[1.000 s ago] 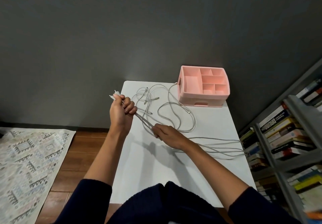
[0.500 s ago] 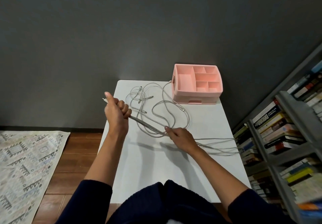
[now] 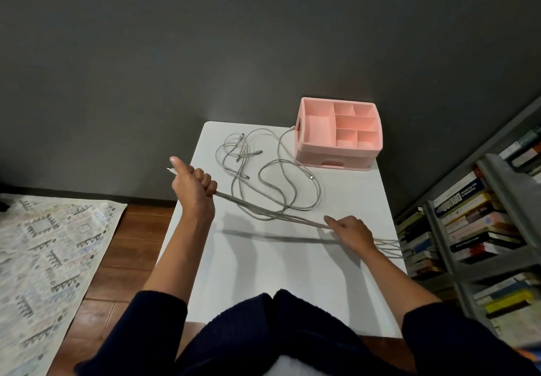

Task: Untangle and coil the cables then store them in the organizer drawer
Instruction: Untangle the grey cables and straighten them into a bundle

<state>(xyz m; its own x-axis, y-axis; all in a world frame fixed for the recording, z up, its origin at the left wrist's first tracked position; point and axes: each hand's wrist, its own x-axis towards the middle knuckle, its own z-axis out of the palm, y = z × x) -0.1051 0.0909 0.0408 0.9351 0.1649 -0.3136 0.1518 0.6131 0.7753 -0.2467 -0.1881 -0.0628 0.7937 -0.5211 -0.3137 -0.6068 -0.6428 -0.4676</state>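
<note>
Several grey cables [image 3: 263, 176] lie tangled in loops on the white table [image 3: 287, 276]. My left hand [image 3: 194, 189] is a raised fist at the table's left edge, shut on a bundle of cable ends, a white plug poking out by the thumb. The bundle [image 3: 272, 213] runs taut and diagonal to my right hand [image 3: 349, 233], which pinches it low over the table; loose strands trail past the right edge. The pink organizer [image 3: 339, 159] stands at the far right corner, compartments open on top, its drawer shut.
A grey bookshelf [image 3: 480, 229] packed with books stands close to the table's right side. A patterned rug [image 3: 49, 258] lies on the wooden floor at left. A dark wall rises behind the table.
My right hand has slid rightward along the bundle, away from my left fist, so a longer stretch of cable is pulled straight between them. The left fist stayed about in place.
</note>
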